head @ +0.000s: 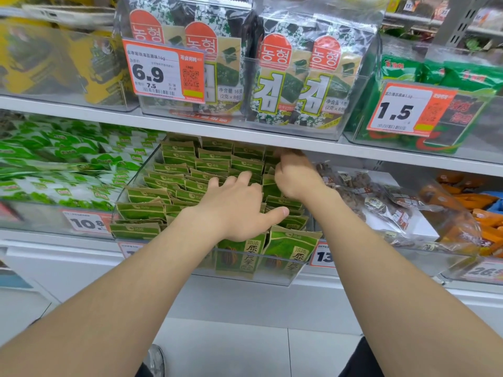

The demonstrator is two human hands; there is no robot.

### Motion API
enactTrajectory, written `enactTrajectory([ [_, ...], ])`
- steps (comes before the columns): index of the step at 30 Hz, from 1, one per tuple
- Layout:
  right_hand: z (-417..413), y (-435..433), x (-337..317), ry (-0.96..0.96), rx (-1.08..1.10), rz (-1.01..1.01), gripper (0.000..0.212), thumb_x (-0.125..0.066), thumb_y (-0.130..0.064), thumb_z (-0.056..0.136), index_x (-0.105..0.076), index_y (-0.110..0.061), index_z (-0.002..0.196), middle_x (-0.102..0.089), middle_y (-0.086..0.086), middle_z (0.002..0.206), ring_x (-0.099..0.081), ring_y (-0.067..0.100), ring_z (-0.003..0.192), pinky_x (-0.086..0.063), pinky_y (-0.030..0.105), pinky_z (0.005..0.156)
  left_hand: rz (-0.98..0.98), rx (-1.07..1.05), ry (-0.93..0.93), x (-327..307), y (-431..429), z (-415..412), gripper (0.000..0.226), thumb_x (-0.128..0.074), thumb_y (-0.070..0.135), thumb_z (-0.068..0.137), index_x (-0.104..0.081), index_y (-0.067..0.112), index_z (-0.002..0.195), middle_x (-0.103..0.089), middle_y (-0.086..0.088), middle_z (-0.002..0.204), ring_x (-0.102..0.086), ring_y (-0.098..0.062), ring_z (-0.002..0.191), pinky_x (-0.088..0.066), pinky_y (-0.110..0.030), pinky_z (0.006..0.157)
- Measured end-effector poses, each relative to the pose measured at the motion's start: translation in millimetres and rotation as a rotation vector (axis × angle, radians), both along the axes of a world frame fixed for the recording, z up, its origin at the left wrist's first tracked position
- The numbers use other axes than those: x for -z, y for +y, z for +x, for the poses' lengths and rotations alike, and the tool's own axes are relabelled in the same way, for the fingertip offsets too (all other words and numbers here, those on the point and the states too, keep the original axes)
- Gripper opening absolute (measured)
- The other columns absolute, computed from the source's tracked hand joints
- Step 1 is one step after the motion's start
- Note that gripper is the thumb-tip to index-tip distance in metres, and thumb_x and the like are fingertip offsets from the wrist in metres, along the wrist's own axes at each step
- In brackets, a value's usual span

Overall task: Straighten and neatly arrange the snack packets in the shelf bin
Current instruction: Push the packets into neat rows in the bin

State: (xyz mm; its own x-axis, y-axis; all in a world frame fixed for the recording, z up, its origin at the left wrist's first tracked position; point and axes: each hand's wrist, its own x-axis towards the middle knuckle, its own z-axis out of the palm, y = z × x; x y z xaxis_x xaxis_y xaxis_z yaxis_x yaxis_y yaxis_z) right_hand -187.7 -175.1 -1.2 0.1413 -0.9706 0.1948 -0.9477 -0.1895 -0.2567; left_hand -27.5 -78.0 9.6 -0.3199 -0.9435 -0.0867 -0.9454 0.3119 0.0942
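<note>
Head view, one shelf bay, itemised

Clear shelf bin [245, 277] – set on the middle shelf, under the white shelf board [190, 126], tilted so that its front wall faces down and outward. Filled with green and tan snack packets [179, 170], stood on edge in rows from front to back. The left rows are seen to lean and overlap unevenly; two front packets at the right show their printed faces through the front wall.

Left hand [239, 205] – laid flat over the packet tops in the middle of the bin, fingers straight and spread, thumb stretched out to the right across the right-hand row. Nothing is gripped.

Right hand [294, 178] – placed at the back right of the bin, just under the shelf board, fingers curled down among the packets there. The fingertips are hidden, so whether a packet is pinched cannot be told.

Upper shelf – seaweed packs [299, 77] in a clear bin, fronted by an orange price tag [163, 72] marked 6.9; a second tag [408, 110] marked 1.5 to the right.

Neighbouring bins – green and white sachets [68, 164] on the left, clear bags of brown snacks [381, 191] on the right, orange packs [476, 213] beyond them
</note>
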Motion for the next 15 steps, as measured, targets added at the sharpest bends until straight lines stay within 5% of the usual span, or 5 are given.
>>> enactTrajectory([
  [4,-2.1,0.9,-0.2,0.121,-0.005,-0.016,0.038,-0.035,-0.037,0.110,-0.065,-0.014,0.102,-0.066,0.009,0.104,-0.058,0.030,0.089,-0.046,0.045,0.094,-0.009,0.007,0.002,-0.1,0.3,1.3,0.089,-0.023,0.085,0.095,-0.059,0.018,0.142,-0.019,-0.014,0.174,-0.029,-0.037,0.154,-0.020,-0.064,0.122],
  [8,-8.0,11.1,0.8,0.206,-0.094,0.010,0.055,-0.021,-0.051,0.111,-0.065,-0.017,0.112,-0.060,0.006,0.119,-0.056,0.031,0.109,-0.032,0.054,0.102,-0.009,0.004,0.010,0.2,0.6,2.1,0.088,-0.023,0.084,0.096,-0.060,0.019,0.141,-0.021,-0.014,0.173,-0.032,-0.037,0.153,-0.021,-0.063,0.121],
  [15,-28.0,51.9,-16.6,0.349,-0.310,-0.283,0.032,-0.043,-0.028,0.111,-0.071,-0.012,0.117,-0.068,0.009,0.124,-0.066,0.035,0.107,-0.054,0.048,0.091,-0.067,-0.033,0.067,0.1,2.3,2.0,0.091,-0.025,0.088,0.091,-0.053,0.025,0.150,-0.039,-0.010,0.164,-0.044,-0.033,0.145,-0.031,-0.059,0.117],
])
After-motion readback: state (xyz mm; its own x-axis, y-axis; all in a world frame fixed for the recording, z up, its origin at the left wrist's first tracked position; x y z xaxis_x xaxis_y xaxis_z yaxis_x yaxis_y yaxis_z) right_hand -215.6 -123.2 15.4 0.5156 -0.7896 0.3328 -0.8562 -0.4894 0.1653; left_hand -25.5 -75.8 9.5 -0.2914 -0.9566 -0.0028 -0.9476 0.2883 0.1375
